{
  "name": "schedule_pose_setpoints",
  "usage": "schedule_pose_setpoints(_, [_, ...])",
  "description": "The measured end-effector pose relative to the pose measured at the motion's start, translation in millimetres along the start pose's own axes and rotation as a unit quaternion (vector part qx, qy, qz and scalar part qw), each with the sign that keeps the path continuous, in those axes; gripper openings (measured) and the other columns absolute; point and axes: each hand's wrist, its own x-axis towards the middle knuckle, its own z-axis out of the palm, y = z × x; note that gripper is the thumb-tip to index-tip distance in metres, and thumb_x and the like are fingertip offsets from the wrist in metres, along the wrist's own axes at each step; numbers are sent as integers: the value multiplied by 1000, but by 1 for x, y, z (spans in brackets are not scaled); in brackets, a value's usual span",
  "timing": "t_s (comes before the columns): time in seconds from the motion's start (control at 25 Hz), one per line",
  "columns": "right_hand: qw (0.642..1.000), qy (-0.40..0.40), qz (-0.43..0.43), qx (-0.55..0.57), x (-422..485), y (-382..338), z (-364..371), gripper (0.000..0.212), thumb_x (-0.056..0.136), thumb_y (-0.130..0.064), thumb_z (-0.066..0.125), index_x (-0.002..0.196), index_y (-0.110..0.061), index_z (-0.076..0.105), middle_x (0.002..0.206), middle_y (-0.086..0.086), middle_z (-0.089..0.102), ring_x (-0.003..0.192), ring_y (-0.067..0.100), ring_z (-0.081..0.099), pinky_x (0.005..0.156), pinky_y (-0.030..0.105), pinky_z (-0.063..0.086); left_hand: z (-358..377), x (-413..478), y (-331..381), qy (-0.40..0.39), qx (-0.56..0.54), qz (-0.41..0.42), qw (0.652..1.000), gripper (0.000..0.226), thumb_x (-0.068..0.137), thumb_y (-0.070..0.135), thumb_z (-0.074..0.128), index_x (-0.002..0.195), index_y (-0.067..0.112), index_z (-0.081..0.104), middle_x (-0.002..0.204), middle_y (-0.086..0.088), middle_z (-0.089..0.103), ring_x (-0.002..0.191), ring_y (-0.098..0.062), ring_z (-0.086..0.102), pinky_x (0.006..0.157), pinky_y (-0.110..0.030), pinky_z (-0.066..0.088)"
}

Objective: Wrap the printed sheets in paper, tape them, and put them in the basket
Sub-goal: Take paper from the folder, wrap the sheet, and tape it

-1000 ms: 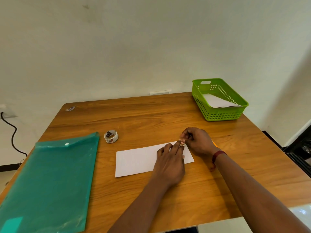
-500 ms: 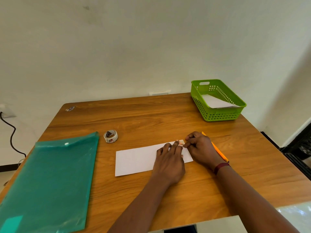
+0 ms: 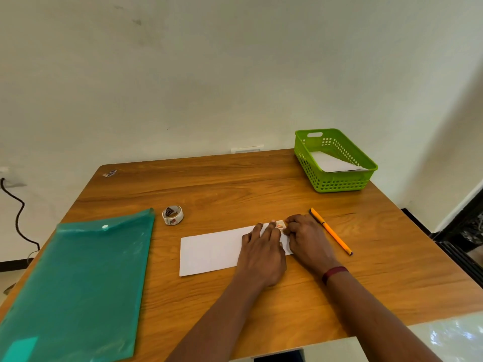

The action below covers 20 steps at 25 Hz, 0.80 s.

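The left grip (image 3: pixel 261 253) lies wide and flat, pressing the white paper packet (image 3: pixel 209 253) onto the counter (image 3: pixel 235 189). Just beside its fingertips, the right grip (image 3: pixel 305 239) pinches a tape piece (image 3: pixel 280 225) on the packet's far edge. The green basket (image 3: pixel 339 182) stands well beyond the right grip.

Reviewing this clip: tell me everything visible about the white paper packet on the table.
The white paper packet is a long, flat, faintly creased rectangle, plain and matte, lying slightly askew on the wooden table. The left hand presses flat on its right half; the right hand, fingers curled, holds a small patterned piece of tape at its far right corner. Its contents are hidden.
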Motion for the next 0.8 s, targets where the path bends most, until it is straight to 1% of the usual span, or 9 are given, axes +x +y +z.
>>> schedule_pose_setpoints(0.12, [996,3,62,68,0,0,-4,24,86,2,57,94,-8,77,113,7,71,106,20,62,92,27,47,-1,-1,0,6,-25,-7,1000,42,103,34,30,140,20,40,160,0,25,148,-24,15,115,-45,24])
schedule_pose_setpoints(0.24, [976,30,149,154,0,-3,-12,28,90,2,51,103,-8,74,112,6,72,97,11,63,83,17,46,-4,-3,1,38,-80,-22,996,36,103,28,37,134,17,51,156,-2,36,148,-23,21,116,-40,25])
schedule_pose_setpoints(0.32, [973,30,164,160,-3,-6,-14,28,93,-1,51,110,-8,72,114,6,71,93,12,64,75,16,47,-4,-6,1,77,-120,-24,989,32,101,19,42,129,13,57,152,-5,42,145,-22,28,116,-34,27])
schedule_pose_setpoints(0.36, [974,28,163,152,-6,-8,-13,28,94,-3,52,114,-8,70,116,7,71,95,14,65,74,14,46,-5,-8,1,95,-136,-25,986,32,100,16,43,129,11,57,151,-7,44,144,-21,31,116,-31,28])
schedule_pose_setpoints(0.44, [981,32,147,123,-12,-14,-13,31,93,-5,55,121,-9,67,123,6,68,108,18,64,81,13,43,-9,-12,1,116,-162,-27,980,33,99,13,46,131,10,57,149,-7,46,141,-19,35,116,-29,30])
schedule_pose_setpoints(0.52, [991,37,108,76,-19,-23,-11,37,90,-5,57,126,-11,64,127,4,66,117,19,61,91,20,44,-13,-18,-5,130,-175,-30,975,36,98,13,49,134,11,55,148,-7,46,140,-18,37,116,-30,32])
schedule_pose_setpoints(0.6, [996,44,63,53,-28,-39,-7,40,88,-8,59,127,-13,63,129,4,65,121,19,58,100,31,45,-20,-24,-17,136,-171,-35,975,40,99,14,49,138,13,50,150,-6,43,141,-17,34,117,-26,26])
schedule_pose_setpoints(0.68, [997,40,35,56,-34,-57,-2,43,87,-14,58,130,-16,61,132,4,63,124,20,56,105,36,44,-29,-31,-36,131,-156,-49,978,43,101,18,46,143,15,44,154,-4,37,144,-16,28,117,-25,21])
schedule_pose_setpoints(0.8, [998,-6,17,60,-37,-88,5,47,92,-26,52,139,-21,52,142,0,54,135,16,45,111,26,27,-43,-44,-67,129,-124,-77,981,45,102,21,43,146,14,39,156,-6,34,146,-18,25,121,-32,21])
